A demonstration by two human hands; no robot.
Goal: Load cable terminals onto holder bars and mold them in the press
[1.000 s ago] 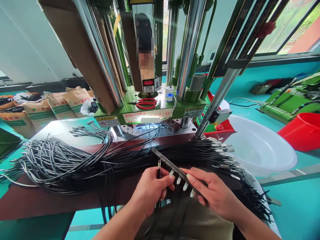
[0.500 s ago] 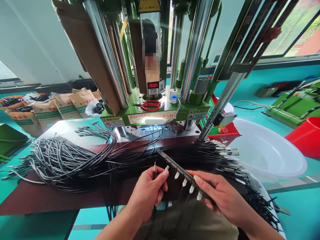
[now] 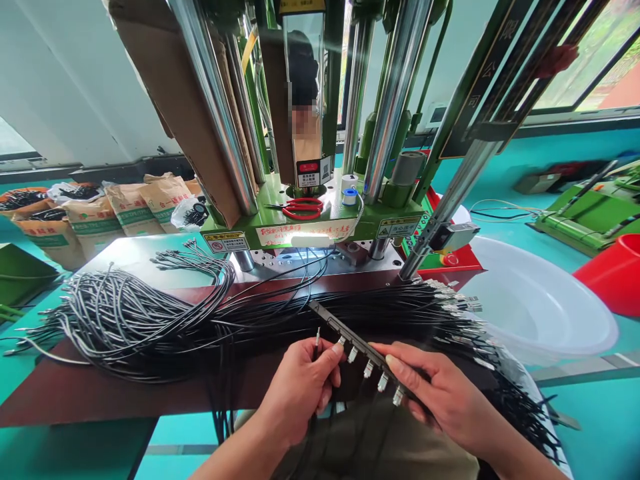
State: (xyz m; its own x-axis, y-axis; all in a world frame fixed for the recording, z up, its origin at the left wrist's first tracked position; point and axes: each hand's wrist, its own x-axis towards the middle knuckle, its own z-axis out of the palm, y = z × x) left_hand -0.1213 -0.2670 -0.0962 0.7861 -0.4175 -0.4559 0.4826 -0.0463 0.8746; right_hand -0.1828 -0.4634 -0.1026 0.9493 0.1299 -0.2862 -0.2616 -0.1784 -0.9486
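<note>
The right hand (image 3: 435,383) wraps the near end of a long, thin, dark bar (image 3: 350,335), likely so it won't wobble; the left hand (image 3: 305,380) seems to pinch the farthest of 5 small silver plugs (image 3: 369,368) along the bar, and a thin black cable (image 3: 317,343) pokes tip-up from its fingers; the bar is up in front of long black cables (image 3: 270,313) on the red-brown bench (image 3: 150,400); it slants, 1 end pointing far left, the other near right.

Matt bar (image 3: 359,341), shiny metal connectors (image 3: 369,369).
</note>
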